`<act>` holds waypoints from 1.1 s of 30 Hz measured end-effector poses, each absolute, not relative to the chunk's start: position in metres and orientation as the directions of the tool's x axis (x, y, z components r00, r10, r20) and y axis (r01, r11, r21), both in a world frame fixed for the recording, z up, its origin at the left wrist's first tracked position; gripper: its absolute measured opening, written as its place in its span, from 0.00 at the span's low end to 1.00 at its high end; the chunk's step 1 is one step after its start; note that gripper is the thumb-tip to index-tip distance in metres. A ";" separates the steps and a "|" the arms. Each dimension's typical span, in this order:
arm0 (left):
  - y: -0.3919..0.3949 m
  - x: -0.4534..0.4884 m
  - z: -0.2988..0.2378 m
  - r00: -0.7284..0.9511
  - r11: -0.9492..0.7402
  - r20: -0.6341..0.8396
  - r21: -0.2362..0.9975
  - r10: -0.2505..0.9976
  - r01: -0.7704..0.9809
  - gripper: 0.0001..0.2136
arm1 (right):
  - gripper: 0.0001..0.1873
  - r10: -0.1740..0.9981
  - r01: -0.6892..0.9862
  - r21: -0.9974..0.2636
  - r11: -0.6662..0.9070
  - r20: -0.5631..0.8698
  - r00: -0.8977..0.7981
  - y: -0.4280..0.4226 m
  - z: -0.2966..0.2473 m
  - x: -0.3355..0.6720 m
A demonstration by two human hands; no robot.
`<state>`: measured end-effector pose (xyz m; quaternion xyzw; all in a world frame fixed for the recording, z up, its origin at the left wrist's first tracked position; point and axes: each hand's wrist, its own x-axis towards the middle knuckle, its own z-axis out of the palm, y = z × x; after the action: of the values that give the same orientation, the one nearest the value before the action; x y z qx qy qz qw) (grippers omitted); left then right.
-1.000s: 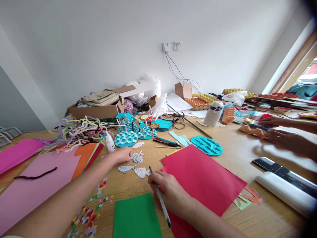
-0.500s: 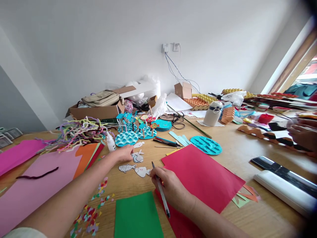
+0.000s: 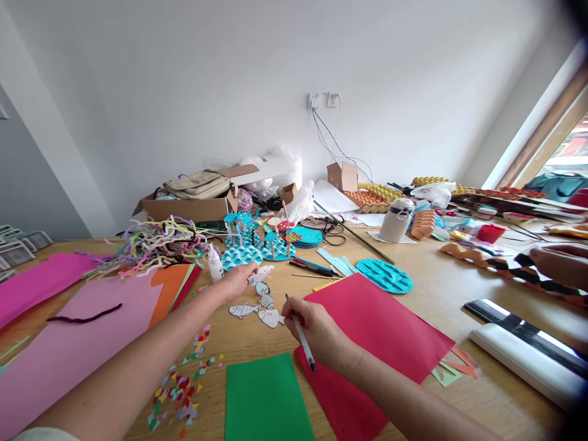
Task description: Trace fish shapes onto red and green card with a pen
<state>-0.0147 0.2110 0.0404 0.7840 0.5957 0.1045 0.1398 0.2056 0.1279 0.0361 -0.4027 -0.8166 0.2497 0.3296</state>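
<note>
White paper fish cut-outs point(image 3: 257, 306), already drawn and snipped, lie just left of the red paper sheet point(image 3: 381, 331), which looks unmarked. Your right hand point(image 3: 316, 331) pinches a grey pen point(image 3: 304, 344) at that sheet's left edge; your left hand point(image 3: 236, 283) touches the farthest fish, grip unclear.

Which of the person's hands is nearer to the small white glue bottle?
Left. The left hand lies just right of the glue bottle, beside the paper fish; the right hand, holding a pen, is farther right.
</note>
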 end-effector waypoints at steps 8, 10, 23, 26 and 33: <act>0.195 -0.024 0.062 0.167 -0.210 0.127 0.536 0.978 0.818 0.13 | 0.04 0.863 0.457 -0.736 0.500 0.381 -0.331 0.141 0.031 0.216; 0.181 -0.025 0.069 0.173 -0.205 0.112 0.606 0.979 0.768 0.13 | 0.03 0.873 0.433 -0.760 0.486 0.397 -0.283 0.143 0.037 0.218; 0.082 -0.009 0.069 0.323 -0.087 -0.126 0.816 0.938 0.571 0.16 | 0.07 0.939 0.076 -0.962 0.262 0.236 -0.250 0.113 0.034 0.185; 0.075 -0.011 0.058 0.326 -0.088 -0.139 0.801 0.935 0.592 0.15 | 0.08 0.941 0.062 -0.975 0.212 0.187 -0.282 0.105 0.022 0.182; 0.048 -0.034 0.044 0.317 -0.194 -0.063 0.673 0.946 0.713 0.05 | 0.09 0.953 0.074 -0.987 0.144 0.118 -0.278 0.093 0.008 0.187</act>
<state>-0.0345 0.0476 0.0442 0.7495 0.5536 0.1874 0.3108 0.1875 0.0931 0.0082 -0.4146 -0.6190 0.5060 0.4346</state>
